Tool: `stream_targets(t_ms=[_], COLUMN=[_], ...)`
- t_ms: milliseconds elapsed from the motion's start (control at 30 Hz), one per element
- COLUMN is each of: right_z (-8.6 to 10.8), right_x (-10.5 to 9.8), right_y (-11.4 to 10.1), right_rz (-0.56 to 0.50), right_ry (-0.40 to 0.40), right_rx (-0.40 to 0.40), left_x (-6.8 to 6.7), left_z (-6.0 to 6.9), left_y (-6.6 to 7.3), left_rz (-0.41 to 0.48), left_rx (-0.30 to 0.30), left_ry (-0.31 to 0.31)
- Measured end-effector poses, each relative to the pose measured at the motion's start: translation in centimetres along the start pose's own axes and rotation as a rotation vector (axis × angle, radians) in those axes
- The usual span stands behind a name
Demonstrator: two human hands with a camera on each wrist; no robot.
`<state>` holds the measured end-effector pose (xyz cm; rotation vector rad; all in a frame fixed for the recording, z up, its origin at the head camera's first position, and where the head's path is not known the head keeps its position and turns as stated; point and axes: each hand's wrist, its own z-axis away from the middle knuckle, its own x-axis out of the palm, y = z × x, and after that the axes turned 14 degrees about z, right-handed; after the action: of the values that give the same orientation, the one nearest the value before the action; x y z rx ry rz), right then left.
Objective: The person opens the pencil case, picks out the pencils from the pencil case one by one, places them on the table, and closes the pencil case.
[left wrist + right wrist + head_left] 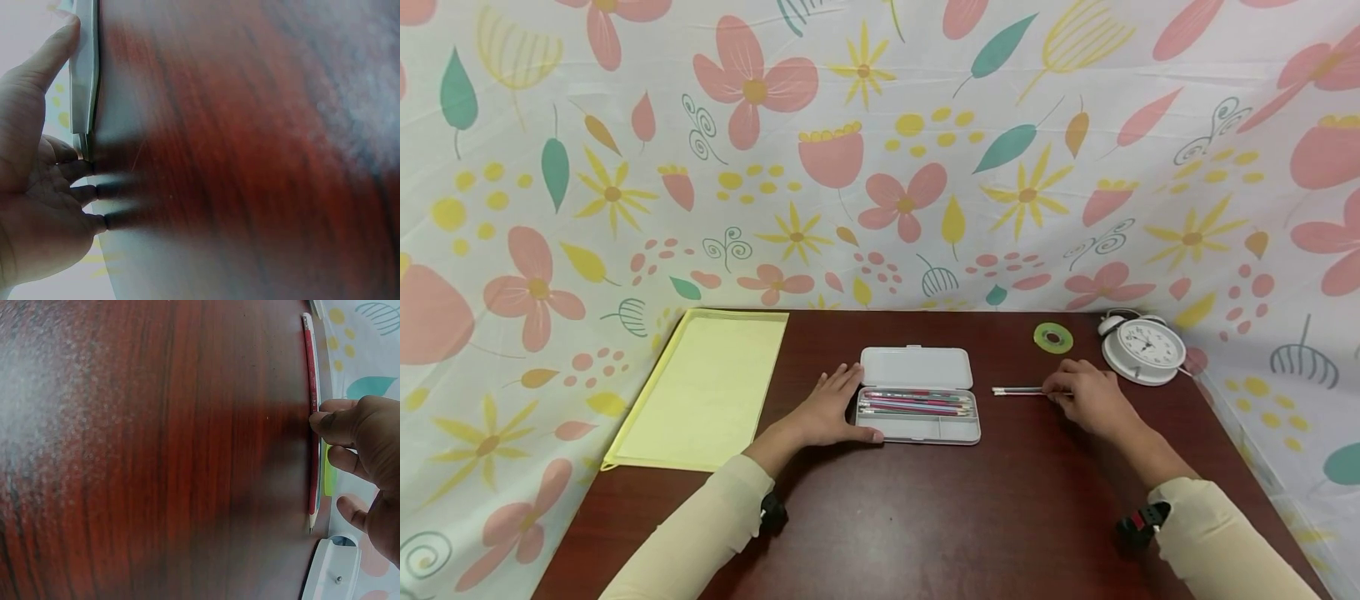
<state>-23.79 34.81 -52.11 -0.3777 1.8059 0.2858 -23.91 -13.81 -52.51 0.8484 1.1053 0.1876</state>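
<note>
Left hand (829, 412), grip spread wide, rests against the pencil case (904, 427), likely steadying it, while the right hand (1090, 400) pinches loose pencils (314, 469)!

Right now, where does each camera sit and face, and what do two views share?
Head: on the head, facing forward-down at table and open white pencil case; left hand, right hand, sleeves show.
Left wrist: on that wrist, facing the table and the case's edge; left hand at picture left.
Right wrist: on that wrist, facing the table and pencils; right hand at picture right.
Shared by head and right wrist: the right hand pinching the pencils.
</note>
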Motion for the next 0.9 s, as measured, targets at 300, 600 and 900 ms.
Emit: stream_targets(t_ms=[300,600,900], right_z=[-0.1,-1.4,-3.0], right_x=[0.1,-0.9,-1.1], right_y=[-0.3,-3.1,-7.5], right_rz=[0.005,-0.04,-0.092], right_ry=[0.01,0.005,-0.011], right_rx=[-0.01,-0.016,-0.078], left_x=[0.0,0.1,0.2], left_z=[0.1,0.0,-0.2], left_y=[0.0,-0.1,-0.3], left_rz=[0.007,0.006,0.002], left_rx=[0.002,-0.001,0.001], left_ry=[0.002,0.008,0.01])
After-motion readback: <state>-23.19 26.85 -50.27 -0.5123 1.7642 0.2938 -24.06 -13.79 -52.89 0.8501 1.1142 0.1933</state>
